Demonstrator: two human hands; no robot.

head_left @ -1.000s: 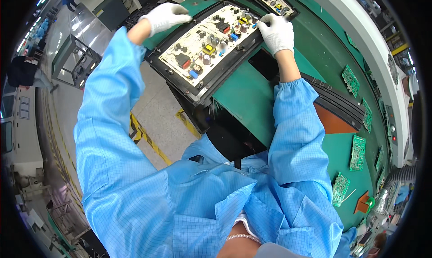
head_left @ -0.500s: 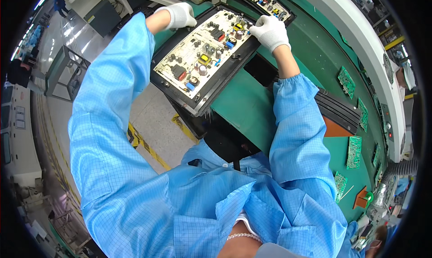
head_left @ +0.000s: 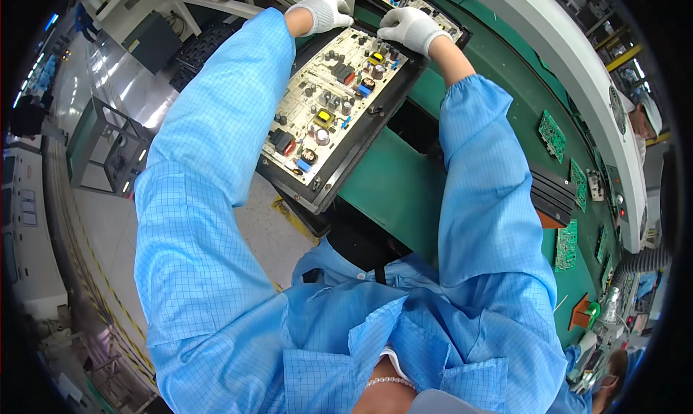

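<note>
A cream circuit board (head_left: 299,100) full of capacitors, coils and blue, yellow and dark parts lies in a black tray-like frame (head_left: 354,150) ahead of me. Both my hands wear white knit gloves. At the board's far left corner is my left hand (head_left: 323,14), its fingers closed together with the tips by the frame's far edge. My right hand (head_left: 411,30) reaches over the far right corner, fingers curled and pinched close to that same edge. What sits between the fingertips, if anything, is hidden in both hands.
Behind my right hand stands a second populated board in a black frame (head_left: 462,36). Several green circuit boards (head_left: 553,135) lie on the green bench (head_left: 397,190) to the right, near a black ridged block (head_left: 552,197). A white curved machine arm (head_left: 577,53) arches over the bench.
Both hands have come closer together at the board's far edge, the left moving right and the right moving left. The board and frame appear slightly lower and farther right in view.
</note>
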